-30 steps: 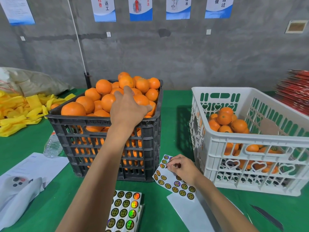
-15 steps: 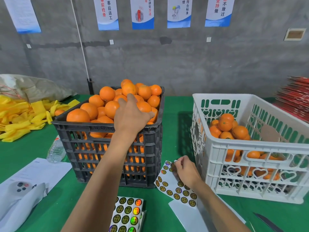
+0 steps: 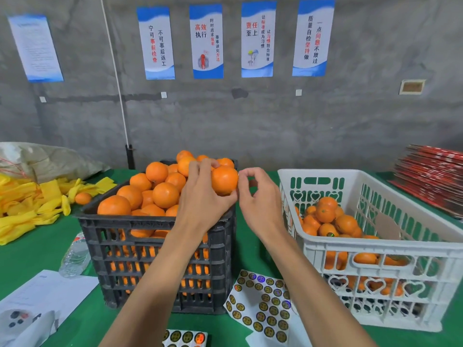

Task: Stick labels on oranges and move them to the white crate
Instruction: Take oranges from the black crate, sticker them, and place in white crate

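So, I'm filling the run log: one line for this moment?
left hand: holds orange | right hand: pinched fingertips at orange | white crate: part-filled

Orange fruit [image 3: 224, 180]; black crate [image 3: 160, 249]; white crate [image 3: 390, 249] (heart cutouts); green table [image 3: 37, 256].

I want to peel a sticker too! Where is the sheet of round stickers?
In the head view, the sticker sheet lies flat on the green table, low and centre-right, in front of the gap between the black crate and the white crate.
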`<state>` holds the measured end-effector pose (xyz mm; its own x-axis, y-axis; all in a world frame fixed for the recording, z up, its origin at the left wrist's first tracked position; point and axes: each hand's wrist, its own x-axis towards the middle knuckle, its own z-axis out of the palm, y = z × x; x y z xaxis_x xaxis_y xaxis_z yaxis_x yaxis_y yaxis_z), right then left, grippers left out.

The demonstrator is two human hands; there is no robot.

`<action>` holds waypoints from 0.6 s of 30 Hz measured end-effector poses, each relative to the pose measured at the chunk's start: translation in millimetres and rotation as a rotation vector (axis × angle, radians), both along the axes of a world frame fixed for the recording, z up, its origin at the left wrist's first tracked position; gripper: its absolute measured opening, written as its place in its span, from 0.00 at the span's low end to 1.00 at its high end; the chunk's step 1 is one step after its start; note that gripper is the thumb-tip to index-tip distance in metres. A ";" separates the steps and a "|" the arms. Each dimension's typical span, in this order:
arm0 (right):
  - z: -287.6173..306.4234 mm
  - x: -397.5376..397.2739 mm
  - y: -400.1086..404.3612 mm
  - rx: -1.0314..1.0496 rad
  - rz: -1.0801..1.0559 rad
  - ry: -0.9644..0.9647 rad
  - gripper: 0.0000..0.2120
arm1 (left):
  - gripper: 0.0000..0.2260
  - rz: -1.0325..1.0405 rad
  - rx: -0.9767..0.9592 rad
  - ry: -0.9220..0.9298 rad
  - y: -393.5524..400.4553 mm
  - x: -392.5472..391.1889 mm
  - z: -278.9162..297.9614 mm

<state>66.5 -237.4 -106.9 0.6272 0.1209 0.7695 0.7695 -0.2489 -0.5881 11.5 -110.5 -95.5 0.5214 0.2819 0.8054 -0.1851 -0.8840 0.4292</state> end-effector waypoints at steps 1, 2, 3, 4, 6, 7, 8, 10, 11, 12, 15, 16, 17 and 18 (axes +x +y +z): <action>-1.8 -1.5 -3.6 0.011 0.039 0.009 0.09 | 0.25 0.006 0.005 0.000 -1.5 0.6 0.9; -4.0 -2.9 -7.2 0.011 0.062 0.026 0.11 | 0.25 0.014 0.014 0.002 -3.4 1.8 1.5; -6.7 -3.8 -10.3 0.011 0.080 0.064 0.14 | 0.25 0.017 0.023 0.006 -6.0 3.3 1.5; -9.2 -5.3 -12.0 0.027 0.103 0.126 0.15 | 0.24 0.013 0.029 0.011 -9.8 5.0 1.1; -13.4 -8.7 -13.1 0.160 0.186 0.316 0.21 | 0.23 -0.026 0.052 0.011 -20.9 9.1 -0.7; -14.4 -9.3 -13.9 0.286 0.244 0.438 0.23 | 0.22 -0.061 0.076 0.012 -28.0 11.5 -1.9; -14.4 -8.1 -15.7 0.445 0.305 0.573 0.24 | 0.22 -0.106 0.099 0.020 -35.5 14.1 -3.3; -13.1 -3.5 -25.0 0.763 0.416 0.798 0.23 | 0.23 -0.214 0.116 0.042 -50.8 18.7 -6.6; -12.6 -0.8 -31.2 0.900 0.456 0.863 0.21 | 0.23 -0.272 0.104 0.052 -58.3 20.7 -8.9; -11.9 1.3 -36.9 1.023 0.482 0.901 0.18 | 0.23 -0.327 0.086 0.066 -65.6 22.7 -11.5; -8.4 3.3 -50.7 1.269 0.478 0.958 0.11 | 0.22 -0.452 0.059 0.151 -86.9 29.2 -19.9; -7.3 4.0 -54.1 1.288 0.449 0.962 0.09 | 0.22 -0.477 0.067 0.179 -94.2 31.2 -22.8; -6.6 4.6 -57.9 1.291 0.413 0.961 0.08 | 0.21 -0.492 0.073 0.194 -101.1 32.7 -25.3; -5.4 5.2 -61.6 1.298 0.398 0.950 0.09 | 0.20 -0.499 0.062 0.198 -106.7 33.8 -27.2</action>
